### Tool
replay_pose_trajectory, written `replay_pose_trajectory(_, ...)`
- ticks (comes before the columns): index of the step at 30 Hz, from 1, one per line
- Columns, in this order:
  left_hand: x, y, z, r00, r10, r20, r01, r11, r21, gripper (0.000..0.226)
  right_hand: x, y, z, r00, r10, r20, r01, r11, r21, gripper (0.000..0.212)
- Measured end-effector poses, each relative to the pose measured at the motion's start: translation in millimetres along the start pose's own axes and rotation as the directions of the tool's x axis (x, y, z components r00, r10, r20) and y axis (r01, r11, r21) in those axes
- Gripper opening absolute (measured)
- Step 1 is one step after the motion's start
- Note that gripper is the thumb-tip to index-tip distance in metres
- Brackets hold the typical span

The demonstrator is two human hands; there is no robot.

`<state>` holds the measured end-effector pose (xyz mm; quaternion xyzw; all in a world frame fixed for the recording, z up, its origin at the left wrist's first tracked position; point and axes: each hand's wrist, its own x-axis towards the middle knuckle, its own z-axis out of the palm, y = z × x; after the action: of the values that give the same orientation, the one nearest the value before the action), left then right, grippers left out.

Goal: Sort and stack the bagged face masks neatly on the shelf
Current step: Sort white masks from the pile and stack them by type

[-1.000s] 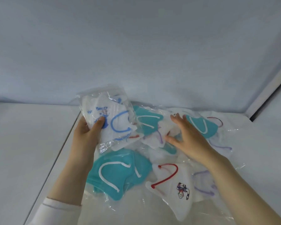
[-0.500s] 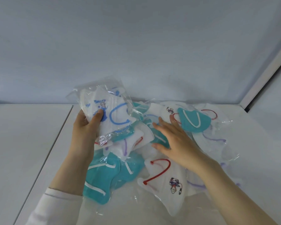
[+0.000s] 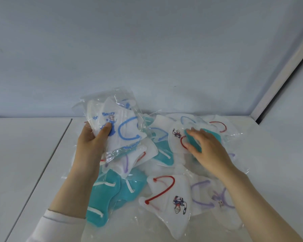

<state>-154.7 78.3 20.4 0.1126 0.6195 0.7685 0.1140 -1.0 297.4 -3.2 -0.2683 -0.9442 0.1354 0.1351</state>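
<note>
A loose heap of bagged face masks lies on the white shelf. My left hand holds up a clear-bagged white mask with a blue ear loop, thumb on its front, above the heap's left side. My right hand rests on the heap's right part, fingers curled on a teal mask that lies over a white mask with a red loop. In front lie a teal mask with white loops, a white red-loop mask and purple-loop masks.
The shelf's back wall rises just behind the heap. A seam splits the shelf surface left of the heap. A white upright frame with a dark gap slants at the right.
My right hand has moved from the middle of the heap to the right and back, onto the teal mask. My left hand keeps holding the blue-loop mask.
</note>
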Motion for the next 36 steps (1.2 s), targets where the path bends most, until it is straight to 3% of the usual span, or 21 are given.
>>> replay_pose_trajectory(2, 0, -1, 5, 1.0, 0.001, 0.016, -0.001, 1.0, 0.004, 0.009, -5, 9, 4, 0.995, 0.043, 0.095, -0.035, 0.996, -0.083, 0.045)
replay_pose_trajectory(7, -3, -3, 20, 0.999, -0.016, 0.041, 0.015, 1.0, 0.026, 0.006, -15, 25, 0, 0.993, 0.084, -0.088, -0.094, 0.988, -0.122, 0.034)
replay_pose_trajectory(11, 0, -6, 31, 0.998, -0.037, 0.056, 0.032, 0.996, 0.088, 0.014, 5, 26, -4, 0.983, 0.092, -0.16, -0.083, 0.995, 0.06, 0.026)
replay_pose_trajectory(14, 9, -8, 36, 0.997, -0.04, 0.062, 0.031, 0.989, 0.148, 0.026, 46, 5, 2, 0.993, 0.03, -0.115, -0.015, 0.991, 0.13, 0.041)
replay_pose_trajectory(18, 16, -7, 33, 0.998, -0.053, 0.027, 0.048, 0.989, 0.141, 0.022, 100, -25, 23, 0.993, 0.055, 0.102, -0.044, 0.993, -0.112, 0.069)
replay_pose_trajectory(21, 18, -5, 22, 0.999, -0.048, 0.0, 0.047, 0.989, 0.14, 0.016, 116, -34, 31, 0.99, 0.074, 0.116, -0.046, 0.973, -0.226, 0.065)
replay_pose_trajectory(23, 17, -4, 12, 0.999, -0.035, -0.019, 0.037, 0.989, 0.142, 0.008, 120, -34, 28, 0.998, 0.051, 0.049, -0.044, 0.99, -0.133, 0.054)
replay_pose_trajectory(25, 16, -3, 0, 0.998, -0.026, -0.051, 0.033, 0.989, 0.143, 0.007, 123, -33, 20, 0.996, 0.09, 0.018, -0.091, 0.991, 0.1, 0.044)
replay_pose_trajectory(29, 17, 0, -16, 0.994, -0.011, -0.11, 0.024, 0.992, 0.123, 0.007, 128, -32, -6, 0.977, 0.213, -0.01, -0.176, 0.832, 0.527, 0.023)
replay_pose_trajectory(33, 17, 2, -17, 0.993, 0.002, -0.114, 0.012, 0.993, 0.122, 0.006, 121, -32, -44, 0.959, 0.247, -0.136, -0.073, 0.684, 0.726, 0.01)
replay_pose_trajectory(36, 13, 3, -7, 0.996, -0.011, -0.084, 0.021, 0.993, 0.116, 0.007, 101, -41, -68, 0.924, 0.235, -0.302, 0.12, 0.574, 0.81, 0.015)
